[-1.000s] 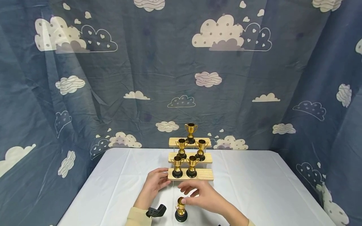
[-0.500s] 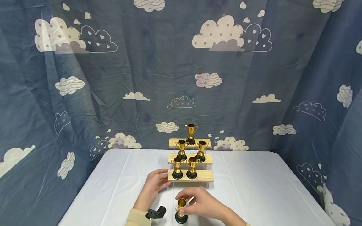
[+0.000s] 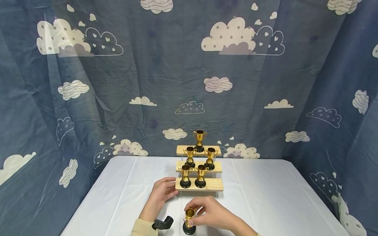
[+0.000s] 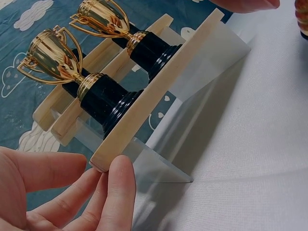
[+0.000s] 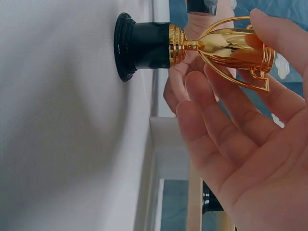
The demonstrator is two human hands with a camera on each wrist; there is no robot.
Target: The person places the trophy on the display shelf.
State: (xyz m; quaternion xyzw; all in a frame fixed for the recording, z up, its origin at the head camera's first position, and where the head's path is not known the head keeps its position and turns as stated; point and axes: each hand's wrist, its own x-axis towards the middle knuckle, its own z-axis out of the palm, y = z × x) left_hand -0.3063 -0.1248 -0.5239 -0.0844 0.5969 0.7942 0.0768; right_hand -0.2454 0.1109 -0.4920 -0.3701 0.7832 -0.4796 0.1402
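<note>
A small gold trophy cup [image 3: 190, 213] with a black base stands upright at the table's near side. My right hand [image 3: 214, 213] pinches its cup part; in the right wrist view the thumb [image 5: 279, 36] lies at the rim and the fingers are on the other side. The black base [image 5: 144, 45] appears to rest on the cloth. My left hand [image 3: 160, 196] holds the left end of the lowest board [image 3: 217, 185] of a three-step wooden stand, thumb and fingertips at its end in the left wrist view. Two trophies [image 4: 108, 96] stand on that board, left of its right end.
Two more trophies [image 3: 210, 158] stand on the middle board [image 3: 218, 165], and one trophy [image 3: 199, 139] on the top board [image 3: 181, 149]. Clear supports [image 4: 159, 161] carry the boards. White cloth [image 3: 260, 196] covers the table; a cloud-patterned curtain [image 3: 165, 72] surrounds it.
My right hand has come down toward me and closed its fingers about the trophy cup, which has barely moved. The left hand has kept its place at the stand.
</note>
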